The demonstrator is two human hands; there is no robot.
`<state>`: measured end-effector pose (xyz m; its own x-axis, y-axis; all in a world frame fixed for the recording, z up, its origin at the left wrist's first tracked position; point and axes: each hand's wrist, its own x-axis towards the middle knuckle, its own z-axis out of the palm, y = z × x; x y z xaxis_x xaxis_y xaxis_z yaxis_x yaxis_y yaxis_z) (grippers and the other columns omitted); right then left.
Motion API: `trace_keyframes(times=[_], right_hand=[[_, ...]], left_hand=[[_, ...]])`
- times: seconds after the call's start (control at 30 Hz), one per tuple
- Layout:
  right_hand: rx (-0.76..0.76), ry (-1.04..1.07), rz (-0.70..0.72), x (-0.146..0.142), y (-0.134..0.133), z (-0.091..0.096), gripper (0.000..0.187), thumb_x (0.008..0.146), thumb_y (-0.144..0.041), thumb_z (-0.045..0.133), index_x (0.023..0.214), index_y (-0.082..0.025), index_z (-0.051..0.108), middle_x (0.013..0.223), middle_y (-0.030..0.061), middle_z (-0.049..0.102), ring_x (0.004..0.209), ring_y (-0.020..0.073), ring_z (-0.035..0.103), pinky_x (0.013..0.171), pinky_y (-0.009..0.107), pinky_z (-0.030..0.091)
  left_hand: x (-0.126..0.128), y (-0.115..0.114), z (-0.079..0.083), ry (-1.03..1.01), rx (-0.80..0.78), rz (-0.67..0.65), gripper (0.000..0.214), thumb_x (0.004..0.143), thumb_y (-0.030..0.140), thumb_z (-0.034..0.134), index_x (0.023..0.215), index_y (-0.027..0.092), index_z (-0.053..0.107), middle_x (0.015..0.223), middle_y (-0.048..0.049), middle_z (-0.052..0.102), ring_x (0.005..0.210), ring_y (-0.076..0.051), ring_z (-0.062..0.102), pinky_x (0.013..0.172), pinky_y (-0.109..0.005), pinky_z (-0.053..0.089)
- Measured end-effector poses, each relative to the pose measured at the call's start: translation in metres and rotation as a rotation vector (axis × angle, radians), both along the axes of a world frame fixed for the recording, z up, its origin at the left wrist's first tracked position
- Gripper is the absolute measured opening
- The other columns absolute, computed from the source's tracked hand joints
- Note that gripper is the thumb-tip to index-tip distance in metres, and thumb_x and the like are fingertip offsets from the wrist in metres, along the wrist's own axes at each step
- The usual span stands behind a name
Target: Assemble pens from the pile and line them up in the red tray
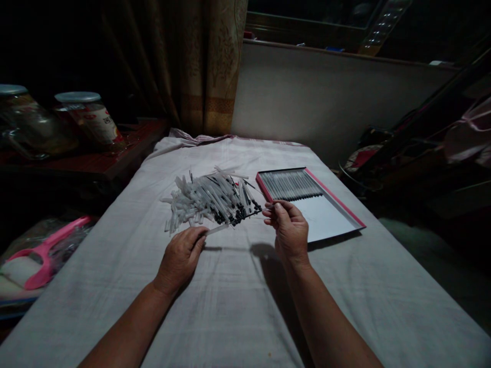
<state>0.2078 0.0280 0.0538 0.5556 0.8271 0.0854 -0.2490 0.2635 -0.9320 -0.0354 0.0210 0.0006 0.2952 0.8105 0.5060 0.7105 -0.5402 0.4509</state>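
My left hand point(182, 255) is closed, pinching a whitish translucent plastic tube point(218, 230) that points right. My right hand point(287, 225) is closed too, its thumb and fingers pinching a thin pen refill point(256, 213) whose dark end points left toward the tube. A gap shows between the two pieces. Just beyond both hands lies a loose pile of translucent tubes and black-tipped pen parts point(217, 197). Beside my right hand is a shallow pink-and-black box point(333, 217), with a row of clear, black-ended pens point(293, 185) lined up at its far end.
A pale checked cloth point(238, 306) covers the table. On the left, a dark red cabinet point(134, 140) bears a lidded jar point(90, 120) and a glass mug point(34, 128). Pink-handled scissors point(46, 253) lie low at the left. A curtain point(215, 66) hangs behind.
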Motion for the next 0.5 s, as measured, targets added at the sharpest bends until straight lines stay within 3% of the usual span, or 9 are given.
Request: trace_keyframes(times=[0.33, 0.5], right_hand=[[-0.042, -0.08, 0.08, -0.009, -0.006, -0.003, 0.026, 0.071, -0.041, 0.073, 0.083, -0.018, 0.069, 0.077, 0.0039, 0.074, 0.063, 0.0156, 0.07, 0.05, 0.025, 0.055], [-0.149, -0.402, 0.417, -0.022, -0.004, -0.029, 0.028, 0.08, -0.038, 0.064, 0.098, -0.019, 0.075, 0.088, 0.0059, 0.076, 0.073, 0.0191, 0.071, 0.062, 0.031, 0.057]], left_hand=[[0.0, -0.001, 0.0, 0.028, 0.043, -0.013, 0.024, 0.096, 0.032, 0.047, 0.107, 0.02, 0.065, 0.099, -0.0072, 0.073, 0.091, -0.022, 0.068, 0.083, -0.036, 0.053], [0.002, -0.002, 0.002, 0.001, 0.053, -0.001, 0.023, 0.097, 0.031, 0.046, 0.107, 0.019, 0.064, 0.099, -0.0071, 0.073, 0.091, -0.022, 0.068, 0.081, -0.035, 0.053]])
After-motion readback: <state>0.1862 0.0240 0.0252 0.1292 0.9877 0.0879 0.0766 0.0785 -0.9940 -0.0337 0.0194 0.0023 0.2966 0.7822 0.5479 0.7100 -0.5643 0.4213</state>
